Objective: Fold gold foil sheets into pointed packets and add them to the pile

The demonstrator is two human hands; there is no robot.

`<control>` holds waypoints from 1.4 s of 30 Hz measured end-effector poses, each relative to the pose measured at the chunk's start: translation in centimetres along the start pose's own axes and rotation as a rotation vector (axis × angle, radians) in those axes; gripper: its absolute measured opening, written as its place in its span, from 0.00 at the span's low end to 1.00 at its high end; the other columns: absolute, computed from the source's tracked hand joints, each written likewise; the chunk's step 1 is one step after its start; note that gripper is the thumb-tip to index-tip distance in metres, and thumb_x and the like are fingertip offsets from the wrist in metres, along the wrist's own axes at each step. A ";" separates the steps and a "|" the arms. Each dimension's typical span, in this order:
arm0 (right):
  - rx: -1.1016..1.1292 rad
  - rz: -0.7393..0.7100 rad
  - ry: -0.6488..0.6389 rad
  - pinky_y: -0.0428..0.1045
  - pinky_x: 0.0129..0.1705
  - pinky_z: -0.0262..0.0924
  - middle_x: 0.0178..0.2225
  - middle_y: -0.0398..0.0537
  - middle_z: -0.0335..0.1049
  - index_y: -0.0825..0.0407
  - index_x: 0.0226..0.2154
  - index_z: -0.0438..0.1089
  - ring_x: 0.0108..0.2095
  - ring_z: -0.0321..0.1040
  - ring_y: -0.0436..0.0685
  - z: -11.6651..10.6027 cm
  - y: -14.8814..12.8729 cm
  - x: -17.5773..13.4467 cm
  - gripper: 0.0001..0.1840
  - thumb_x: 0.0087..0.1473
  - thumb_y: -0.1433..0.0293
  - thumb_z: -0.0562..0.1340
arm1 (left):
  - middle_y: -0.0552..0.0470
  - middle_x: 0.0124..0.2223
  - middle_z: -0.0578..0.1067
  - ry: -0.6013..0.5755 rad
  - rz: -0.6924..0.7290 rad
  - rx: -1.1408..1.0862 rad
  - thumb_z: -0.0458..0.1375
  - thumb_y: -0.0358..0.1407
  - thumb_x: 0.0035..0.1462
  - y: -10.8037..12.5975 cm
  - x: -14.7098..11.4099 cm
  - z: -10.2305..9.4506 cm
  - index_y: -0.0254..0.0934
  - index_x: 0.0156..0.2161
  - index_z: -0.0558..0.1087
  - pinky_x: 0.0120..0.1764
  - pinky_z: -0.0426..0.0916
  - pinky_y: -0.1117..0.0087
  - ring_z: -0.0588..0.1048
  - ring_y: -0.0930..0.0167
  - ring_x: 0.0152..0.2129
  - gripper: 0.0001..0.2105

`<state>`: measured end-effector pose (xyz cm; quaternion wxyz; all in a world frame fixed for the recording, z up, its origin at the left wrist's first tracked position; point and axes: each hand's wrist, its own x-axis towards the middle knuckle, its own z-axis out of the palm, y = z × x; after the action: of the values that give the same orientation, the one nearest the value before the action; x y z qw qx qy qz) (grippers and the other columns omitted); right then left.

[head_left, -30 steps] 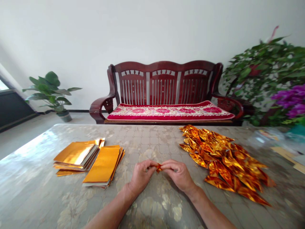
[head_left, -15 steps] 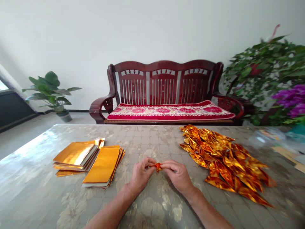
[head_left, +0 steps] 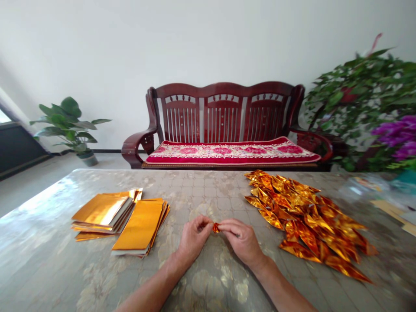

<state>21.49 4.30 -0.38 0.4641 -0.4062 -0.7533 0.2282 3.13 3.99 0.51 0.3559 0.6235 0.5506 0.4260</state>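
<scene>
Between my fingertips is a small piece of folded gold foil paper (head_left: 216,227), shiny orange-gold, held just over the table in the middle. My left hand (head_left: 196,234) pinches its left end, and my right hand (head_left: 239,238) pinches the right end. Most of the piece is hidden by my fingers. Off to the right lies a heap of folded gold foil ingots (head_left: 305,212) with pointed ends. To the left are two stacks of flat gold foil sheets (head_left: 139,227), some showing grey undersides.
A patterned tablecloth (head_left: 201,186) covers the table. Clear plastic packaging (head_left: 364,186) and tan card (head_left: 391,212) lie at the right edge. Behind the table stands a dark wooden bench (head_left: 221,117) with a red cushion. Potted plants (head_left: 69,123) flank it.
My hands have drawn slightly closer together, and the foil between them looks more compact. The stacks and the heap have not moved.
</scene>
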 end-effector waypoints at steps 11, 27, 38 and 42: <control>-0.066 -0.078 -0.055 0.48 0.42 0.69 0.38 0.44 0.80 0.42 0.38 0.80 0.38 0.75 0.54 0.0 0.0 -0.3 0.14 0.57 0.76 0.62 | 0.55 0.28 0.78 -0.067 0.035 -0.008 0.56 0.35 0.56 0.1 0.1 -0.2 0.36 0.29 0.75 0.32 0.67 0.74 0.75 0.71 0.27 0.08; -0.103 -0.233 -0.096 0.47 0.40 0.68 0.38 0.42 0.79 0.43 0.40 0.78 0.37 0.75 0.52 -0.3 -0.4 -0.4 0.16 0.59 0.78 0.60 | 0.56 0.25 0.76 -0.133 0.014 -0.159 0.57 0.33 0.53 -0.9 0.2 0.1 0.36 0.31 0.73 0.30 0.66 0.75 0.74 0.73 0.24 0.04; 0.012 -0.153 -0.101 0.46 0.40 0.68 0.37 0.44 0.77 0.44 0.39 0.78 0.37 0.74 0.52 0.1 -0.6 -0.2 0.14 0.58 0.78 0.61 | 0.54 0.27 0.78 -0.171 -0.044 -0.272 0.58 0.34 0.50 -1.0 0.6 0.0 0.35 0.30 0.77 0.32 0.68 0.73 0.74 0.71 0.26 0.06; 0.012 -0.126 -0.071 0.45 0.37 0.66 0.35 0.45 0.72 0.46 0.35 0.78 0.36 0.71 0.52 0.0 -0.8 0.0 0.12 0.57 0.77 0.60 | 0.55 0.26 0.76 -0.184 -0.038 -0.262 0.59 0.34 0.50 -1.0 0.7 0.0 0.35 0.30 0.74 0.31 0.67 0.74 0.74 0.72 0.25 0.04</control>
<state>21.15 3.83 0.18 0.4531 -0.3466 -0.7920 0.2174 2.74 4.79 -0.31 0.4914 0.5975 0.4670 0.4283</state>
